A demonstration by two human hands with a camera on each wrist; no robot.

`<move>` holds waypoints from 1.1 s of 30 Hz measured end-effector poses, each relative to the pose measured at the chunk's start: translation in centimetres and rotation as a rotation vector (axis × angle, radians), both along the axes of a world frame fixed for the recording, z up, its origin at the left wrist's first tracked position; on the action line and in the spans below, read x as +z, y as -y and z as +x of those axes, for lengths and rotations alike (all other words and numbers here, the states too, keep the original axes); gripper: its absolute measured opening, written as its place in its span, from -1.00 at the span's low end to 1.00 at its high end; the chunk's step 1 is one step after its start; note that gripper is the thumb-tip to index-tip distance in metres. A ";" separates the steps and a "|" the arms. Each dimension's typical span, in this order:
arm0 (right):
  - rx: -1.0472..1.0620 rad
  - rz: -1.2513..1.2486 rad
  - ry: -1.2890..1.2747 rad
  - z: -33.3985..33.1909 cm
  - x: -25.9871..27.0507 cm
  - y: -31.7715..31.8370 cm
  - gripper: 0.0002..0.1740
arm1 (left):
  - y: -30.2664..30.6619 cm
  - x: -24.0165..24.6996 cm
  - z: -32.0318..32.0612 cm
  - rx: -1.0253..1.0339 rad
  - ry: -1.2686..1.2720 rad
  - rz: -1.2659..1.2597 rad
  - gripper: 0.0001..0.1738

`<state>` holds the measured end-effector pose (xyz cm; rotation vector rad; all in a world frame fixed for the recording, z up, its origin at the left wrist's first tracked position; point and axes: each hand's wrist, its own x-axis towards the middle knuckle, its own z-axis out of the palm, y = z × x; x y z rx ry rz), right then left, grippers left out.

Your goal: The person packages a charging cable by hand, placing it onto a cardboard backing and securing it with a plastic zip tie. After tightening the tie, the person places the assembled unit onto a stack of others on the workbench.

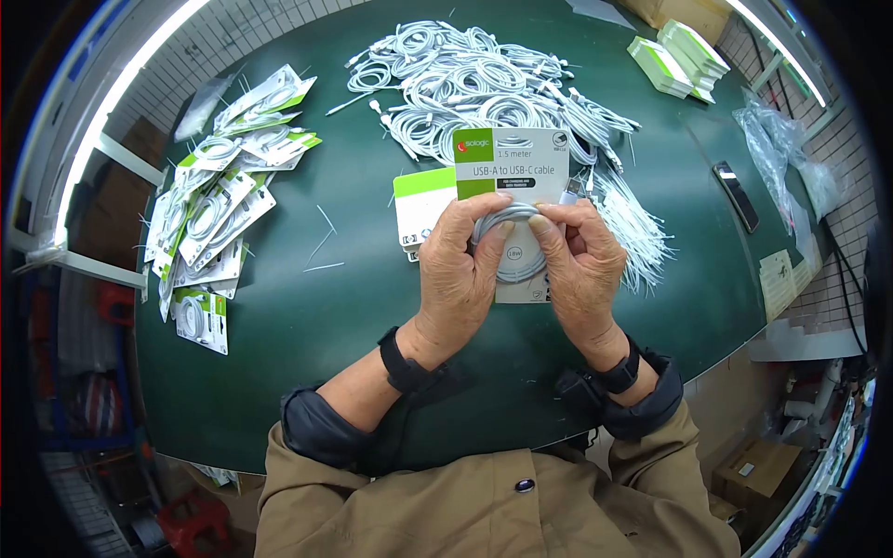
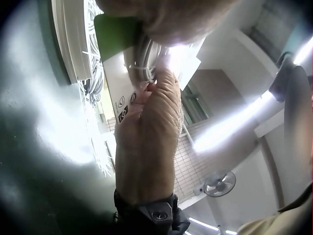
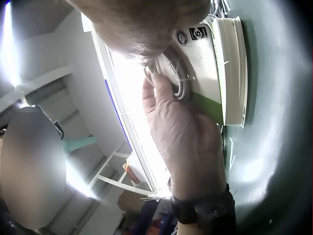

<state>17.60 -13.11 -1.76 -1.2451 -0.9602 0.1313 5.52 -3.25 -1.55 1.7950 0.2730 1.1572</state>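
A white and green printed packaging card (image 1: 512, 169) for a USB-A to USB-C cable stands up in front of the person, over the table. My left hand (image 1: 456, 270) grips its left side, and my right hand (image 1: 586, 265) grips its right side. Both thumbs press a coiled white cable (image 1: 523, 275) against the card's face, while fingers reach behind the card. A metal USB plug (image 1: 573, 189) shows by the right fingers. In the left wrist view, the cable coil (image 2: 146, 61) lies along the card beside a thumb.
Behind the held card sits a stack of cards (image 1: 423, 206). Loose coiled cables (image 1: 484, 84) are heaped at the back, with thin white ties (image 1: 642, 237) at right. Carded cables (image 1: 219, 200) pile up left. A phone (image 1: 736, 196) and more card stacks (image 1: 679, 60) lie right.
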 end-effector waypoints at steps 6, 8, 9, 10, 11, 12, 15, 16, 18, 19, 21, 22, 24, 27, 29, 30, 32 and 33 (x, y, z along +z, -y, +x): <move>-0.007 0.018 -0.004 0.2 -0.8 -0.1 -0.83 | -0.2 -0.7 0.5 0.043 0.001 0.044 -0.79; -0.042 0.022 0.028 0.1 -0.9 -0.2 -0.82 | -0.4 -0.8 0.7 0.043 -0.007 0.059 -0.80; -0.075 0.018 0.070 0.0 -0.9 -0.3 -0.81 | -0.4 -0.9 0.7 0.043 -0.011 0.065 -0.81; -0.107 0.014 0.112 0.0 -0.8 -0.3 -0.80 | -0.4 -1.0 0.8 0.036 -0.029 0.036 -0.81; -0.111 0.016 0.113 0.0 -0.8 -0.3 -0.79 | -0.4 -1.0 0.8 0.030 -0.045 0.005 -0.81; -0.114 0.017 0.115 0.0 -0.6 -0.3 -0.77 | -0.4 -1.1 0.8 0.025 -0.061 -0.027 -0.81; -0.117 -0.011 0.076 0.1 -0.7 -0.2 -0.74 | -0.7 -1.0 1.0 -0.004 -0.058 -0.047 -0.82; -0.118 -0.024 0.052 0.0 -0.8 -0.1 -0.74 | -0.8 -1.1 1.1 -0.016 -0.044 -0.058 -0.82; -0.116 -0.088 0.091 0.2 -0.2 0.2 -0.75 | -0.8 -1.4 1.2 -0.040 -0.020 -0.079 -0.82; -0.114 -0.119 0.108 0.3 0.2 0.3 -0.75 | -0.7 -1.4 1.3 -0.040 -0.015 -0.089 -0.82; -0.126 -0.162 0.153 0.6 0.3 0.5 -0.77 | -0.5 -1.3 1.2 -0.042 -0.010 -0.108 -0.82; -0.135 -0.182 0.173 0.6 0.3 0.6 -0.78 | -0.4 -1.2 0.9 -0.052 -0.050 -0.095 -0.81; -0.098 -0.180 0.014 0.5 0.6 0.6 -0.79 | -0.4 -0.8 0.4 -0.073 -0.125 -0.063 -0.78; -0.093 -0.141 0.005 0.9 0.1 0.7 -0.80 | 0.2 0.1 -0.2 -0.061 -0.175 0.000 -0.68; -0.115 -0.139 0.054 1.1 0.0 0.8 -0.81 | 1.1 0.8 -0.7 -0.011 -0.240 0.002 -0.60; -0.134 -0.157 0.067 1.0 0.3 1.0 -0.81 | 1.4 1.0 -0.9 0.012 -0.273 0.004 -0.56; -0.155 -0.153 0.076 0.9 0.3 1.1 -0.81 | 1.8 0.7 -1.0 0.005 -0.238 -0.041 -0.53; -0.154 -0.131 0.073 0.8 0.2 1.0 -0.81 | 2.0 0.6 -1.1 0.002 -0.219 -0.063 -0.51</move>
